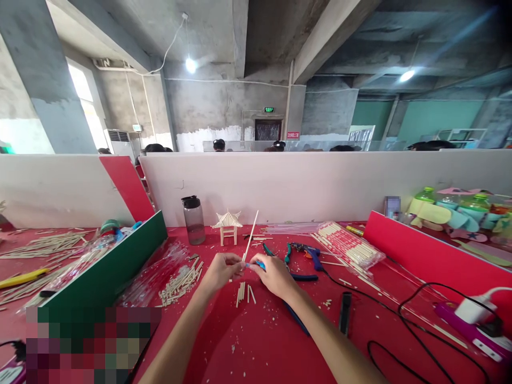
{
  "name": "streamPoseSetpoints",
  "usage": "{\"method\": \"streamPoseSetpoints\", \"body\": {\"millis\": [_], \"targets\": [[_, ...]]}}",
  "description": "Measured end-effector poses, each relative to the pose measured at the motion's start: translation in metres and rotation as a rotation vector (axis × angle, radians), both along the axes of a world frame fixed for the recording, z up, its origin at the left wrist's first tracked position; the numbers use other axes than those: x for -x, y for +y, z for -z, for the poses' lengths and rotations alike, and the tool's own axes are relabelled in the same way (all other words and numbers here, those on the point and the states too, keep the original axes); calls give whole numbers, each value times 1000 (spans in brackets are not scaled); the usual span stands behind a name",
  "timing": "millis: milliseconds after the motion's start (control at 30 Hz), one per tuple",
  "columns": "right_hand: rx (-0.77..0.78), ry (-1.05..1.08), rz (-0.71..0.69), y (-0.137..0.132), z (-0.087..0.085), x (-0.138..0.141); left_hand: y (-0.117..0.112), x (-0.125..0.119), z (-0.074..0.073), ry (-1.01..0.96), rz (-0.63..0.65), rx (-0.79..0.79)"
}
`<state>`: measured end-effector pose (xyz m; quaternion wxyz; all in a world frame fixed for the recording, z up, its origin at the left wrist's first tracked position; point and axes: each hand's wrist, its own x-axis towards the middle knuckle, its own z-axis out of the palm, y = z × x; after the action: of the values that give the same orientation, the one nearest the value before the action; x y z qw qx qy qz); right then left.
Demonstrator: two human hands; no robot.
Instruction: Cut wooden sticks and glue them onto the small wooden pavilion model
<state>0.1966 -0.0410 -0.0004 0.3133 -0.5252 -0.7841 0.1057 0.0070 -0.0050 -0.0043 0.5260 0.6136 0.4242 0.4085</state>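
Observation:
My left hand is closed on a long pale wooden stick, which points up and slightly right. Closed as well, my right hand grips a slim blue object whose kind I cannot make out; its tip meets the stick's lower end near my left fingertips. Just below the hands lie several short cut sticks. A small pavilion model built of sticks stands upright behind my left hand. Green-and-blue handled pliers rest beside and partly beneath my right hand.
A glue gun with a black cord and a bagged stick bundle lie right. A dark bottle stands back left, near a pile of cut sticks. Green and red dividers flank the red table; a purple power strip sits right.

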Motion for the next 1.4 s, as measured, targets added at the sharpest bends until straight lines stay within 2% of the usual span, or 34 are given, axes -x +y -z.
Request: {"method": "streamPoseSetpoints", "body": {"millis": [500,800,933,1100,1400], "targets": [[3,70,-49,0,-4,-2,-4,-2,-4,-28,30,27],[28,150,-92,1,-5,-4,-9,1,-15,18,29,20],[32,170,-82,3,-7,-10,-7,6,-15,-4,20,27],[-12,57,-75,-2,-13,-23,-3,16,-14,-50,-18,24],[117,-134,-133,-11,-15,-20,-8,13,-20,-30,-6,22]]}}
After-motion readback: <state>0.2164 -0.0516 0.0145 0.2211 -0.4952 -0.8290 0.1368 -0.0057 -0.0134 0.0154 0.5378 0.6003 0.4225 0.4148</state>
